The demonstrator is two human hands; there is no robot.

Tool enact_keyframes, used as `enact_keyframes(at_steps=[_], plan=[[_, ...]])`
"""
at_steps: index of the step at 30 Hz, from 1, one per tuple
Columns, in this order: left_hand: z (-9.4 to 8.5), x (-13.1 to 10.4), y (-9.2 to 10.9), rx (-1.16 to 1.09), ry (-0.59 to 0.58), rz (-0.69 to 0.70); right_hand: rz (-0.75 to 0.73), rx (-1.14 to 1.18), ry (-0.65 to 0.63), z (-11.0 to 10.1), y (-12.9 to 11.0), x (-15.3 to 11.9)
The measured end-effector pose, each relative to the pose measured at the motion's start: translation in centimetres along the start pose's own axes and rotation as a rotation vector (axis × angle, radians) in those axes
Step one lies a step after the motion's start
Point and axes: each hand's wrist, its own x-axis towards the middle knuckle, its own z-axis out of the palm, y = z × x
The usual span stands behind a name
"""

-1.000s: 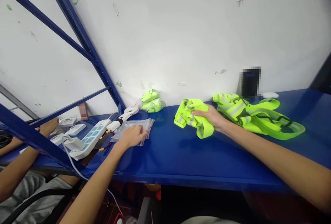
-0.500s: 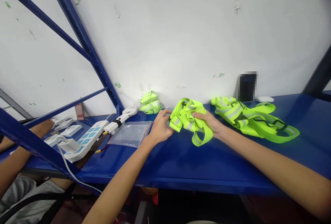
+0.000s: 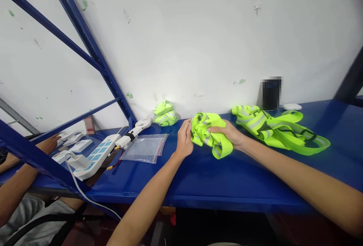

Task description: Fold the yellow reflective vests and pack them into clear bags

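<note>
A bundled neon-yellow reflective vest (image 3: 208, 130) with grey stripes is gathered between my two hands, above the blue shelf. My left hand (image 3: 185, 138) presses its left side, fingers mostly hidden behind it. Gripping the right side is my right hand (image 3: 228, 133), with the thumb on top of the folded straps. One strap loop hangs below the right hand. Further right, a second reflective vest (image 3: 272, 126) lies loose on the shelf, its straps spread out. Clear zip bags (image 3: 144, 148) lie flat, left of my left hand.
Bagged neon-yellow bundles (image 3: 165, 113) rest against the wall. A small white fan (image 3: 142, 124), a power strip (image 3: 99, 153) and white plugs are at left, by a blue post. A co-worker's hand (image 3: 49, 144) is beyond it. A dark blurred object (image 3: 270, 94) leans at the back right.
My left hand has moved right and closed in on the vest's left side. The vest is squeezed into a more compact bundle. My right hand stays nearly in place.
</note>
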Motion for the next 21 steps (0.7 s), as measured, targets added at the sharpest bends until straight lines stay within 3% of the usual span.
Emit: enact_keyframes(at_steps=[6,10,15,21], plan=[[-0.65,-0.19,0.12,0.004,-0.083,0.042,-0.036,-0.044,0.001,0.32,-0.11,-0.35],[-0.8,-0.45,0.06,0.053,-0.045,0.098,-0.059,-0.06,0.017,0.67,-0.3,-0.45],[-0.82,-0.54,-0.31,0.302,0.11,0.226,-0.099,-0.123,0.093,0.67,-0.52,-0.29],[-0.95,-0.46,-0.69,0.574,0.029,0.293,-0.121,-0.259,0.231,0.32,-0.32,0.06]])
